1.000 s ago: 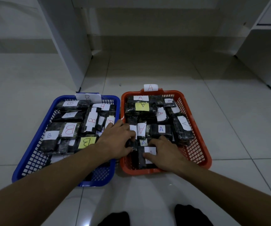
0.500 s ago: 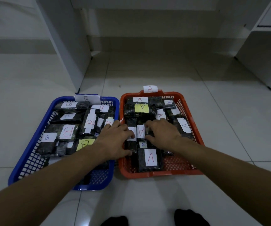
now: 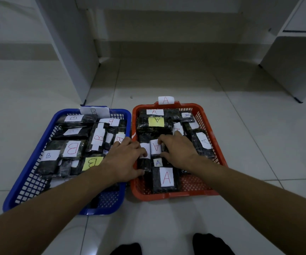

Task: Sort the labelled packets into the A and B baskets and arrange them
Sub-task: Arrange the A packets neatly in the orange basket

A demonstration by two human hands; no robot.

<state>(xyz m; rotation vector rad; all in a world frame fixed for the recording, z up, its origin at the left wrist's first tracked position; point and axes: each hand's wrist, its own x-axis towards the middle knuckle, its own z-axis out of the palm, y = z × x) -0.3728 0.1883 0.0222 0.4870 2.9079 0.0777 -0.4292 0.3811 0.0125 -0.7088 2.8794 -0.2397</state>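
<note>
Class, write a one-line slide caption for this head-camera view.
Both hands, left and right, arrange dark A-labelled packets in the orange basket beside the blue basket of B packets.

Dim, cool, even lighting is prevailing. Floor tiles [image 3: 240,144] are giving faint glare near the bottom edge. Wide-angle distortion is bending edges; focus is holding reasonably sharp.

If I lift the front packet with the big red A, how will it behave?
The packet looks flat and film-wrapped, so probably slippery and a little floppy. It lies flat, so it is unlikely to roll.
</note>
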